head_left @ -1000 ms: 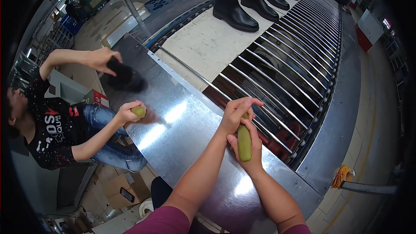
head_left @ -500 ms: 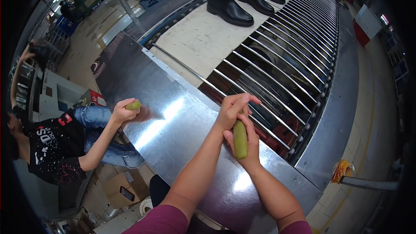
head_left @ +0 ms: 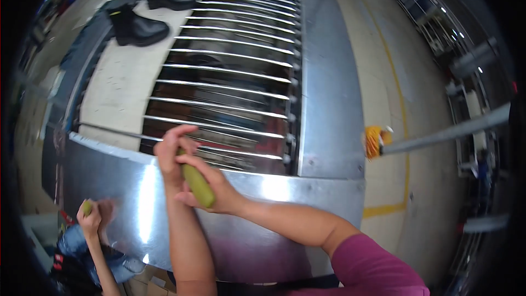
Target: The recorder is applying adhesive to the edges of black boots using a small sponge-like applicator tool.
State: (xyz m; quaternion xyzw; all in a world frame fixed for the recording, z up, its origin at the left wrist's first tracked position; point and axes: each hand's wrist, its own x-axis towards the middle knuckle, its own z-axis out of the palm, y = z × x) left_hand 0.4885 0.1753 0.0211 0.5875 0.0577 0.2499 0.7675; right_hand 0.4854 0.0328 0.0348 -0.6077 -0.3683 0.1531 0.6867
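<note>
Both my hands are over a shiny steel table. My right hand grips a yellow-green oblong object. My left hand closes on that same object's upper end. Just beyond my hands runs a conveyor of steel rollers. Several black ankle boots stand on the pale belt past the rollers.
At the lower left a co-worker's hand holds a small yellow-green object against the steel table. A grey pole with a yellow wrapped end reaches in from the right over the floor. Cardboard boxes lie below the table.
The view has swung right and the co-worker has slid toward the lower left corner. My hands stay together on the green object at the table's roller edge.
</note>
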